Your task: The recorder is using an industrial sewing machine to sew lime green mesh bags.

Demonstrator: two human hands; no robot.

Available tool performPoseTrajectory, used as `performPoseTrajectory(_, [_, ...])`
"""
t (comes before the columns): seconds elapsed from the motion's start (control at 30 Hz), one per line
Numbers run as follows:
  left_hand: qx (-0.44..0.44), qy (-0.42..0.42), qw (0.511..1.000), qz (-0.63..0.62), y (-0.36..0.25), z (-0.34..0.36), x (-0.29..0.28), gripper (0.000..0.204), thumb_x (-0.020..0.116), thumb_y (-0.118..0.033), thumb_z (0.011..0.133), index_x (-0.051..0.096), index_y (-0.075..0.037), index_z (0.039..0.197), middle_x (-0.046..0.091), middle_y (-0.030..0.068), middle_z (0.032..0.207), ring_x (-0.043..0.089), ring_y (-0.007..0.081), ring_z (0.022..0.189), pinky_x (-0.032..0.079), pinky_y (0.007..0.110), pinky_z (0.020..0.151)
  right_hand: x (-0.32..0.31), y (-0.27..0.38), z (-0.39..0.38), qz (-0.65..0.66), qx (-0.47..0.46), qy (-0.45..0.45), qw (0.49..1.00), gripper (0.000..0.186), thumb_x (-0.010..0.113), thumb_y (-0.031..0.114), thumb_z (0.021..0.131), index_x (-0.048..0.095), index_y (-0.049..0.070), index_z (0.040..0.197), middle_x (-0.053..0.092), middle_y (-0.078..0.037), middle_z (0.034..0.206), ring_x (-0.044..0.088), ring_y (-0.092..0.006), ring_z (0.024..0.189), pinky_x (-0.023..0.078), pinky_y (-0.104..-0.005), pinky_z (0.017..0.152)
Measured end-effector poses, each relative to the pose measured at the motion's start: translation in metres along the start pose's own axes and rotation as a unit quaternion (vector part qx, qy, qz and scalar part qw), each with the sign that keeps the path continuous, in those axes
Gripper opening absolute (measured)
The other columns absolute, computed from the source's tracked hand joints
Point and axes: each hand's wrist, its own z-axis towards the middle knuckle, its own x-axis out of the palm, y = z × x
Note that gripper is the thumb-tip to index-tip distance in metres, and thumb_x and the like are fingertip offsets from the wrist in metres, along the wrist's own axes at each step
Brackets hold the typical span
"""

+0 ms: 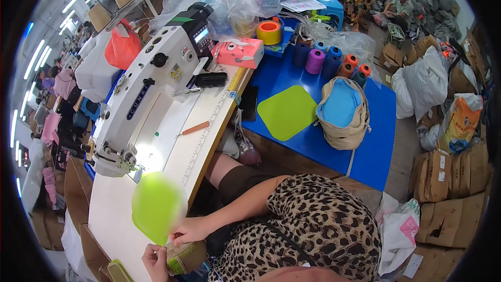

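Note:
Near the front edge of the white sewing table, I hold a small khaki-and-green sewn fabric piece [189,257] with both hands. My left hand [155,262] pinches its left edge. Over its top edge, the fingers of my right hand [189,230] are closed. A lime-green rounded fabric panel [151,209], partly blurred, lies just beyond my hands, below the needle area of a white sewing machine [151,73]. Another green-edged piece [119,271] shows at the table's lower left.
A seam ripper-like tool with an orange handle [196,128] and a black case [211,79] lie on the table. On the blue table [313,159] are a second lime panel [287,111], a beige bag with blue lining [342,117] and several thread spools [314,61]. Cardboard boxes [451,219] stack at right.

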Motion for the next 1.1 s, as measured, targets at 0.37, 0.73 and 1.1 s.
performPoseTrajectory(0.37, [0.001, 0.026, 1.0, 0.017, -0.005, 0.007, 0.008, 0.014, 0.059, 0.003, 0.087, 0.055, -0.002, 0.075, 0.059, 0.0009, 0.07, 0.053, 0.0059, 0.064, 0.042, 0.02, 0.057, -0.006, 0.002, -0.008, 0.012, -0.015, -0.016, 1.0, 0.017, 0.067, 0.015, 0.086, 0.06, 0.0, 0.09, 0.063, -0.009, 0.077, 0.059, -0.0161, 0.07, 0.046, -0.0313, 0.063])
performPoseTrajectory(0.73, [-0.076, -0.039, 0.995, -0.047, 0.0, -0.005, 0.012, 0.006, 0.065, 0.0, 0.085, 0.062, 0.002, 0.08, 0.062, 0.0005, 0.07, 0.052, 0.0034, 0.06, 0.042, 0.02, 0.053, -0.002, -0.004, -0.005, 0.002, 0.032, 0.014, 0.999, 0.017, 0.063, 0.017, 0.089, 0.059, 0.0, 0.094, 0.065, -0.009, 0.081, 0.061, -0.0157, 0.075, 0.048, -0.0308, 0.068])
performPoseTrajectory(1.1, [-0.053, 0.008, 0.998, 0.019, 0.02, -0.013, 0.002, 0.011, 0.071, -0.005, 0.081, 0.071, 0.004, 0.087, 0.067, 0.0035, 0.076, 0.057, 0.0067, 0.067, 0.046, 0.022, 0.062, 0.006, -0.013, 0.0, -0.024, 0.037, 0.076, 0.996, 0.014, 0.062, 0.014, 0.092, 0.058, 0.001, 0.096, 0.06, -0.004, 0.082, 0.053, -0.0098, 0.077, 0.045, -0.0276, 0.069])
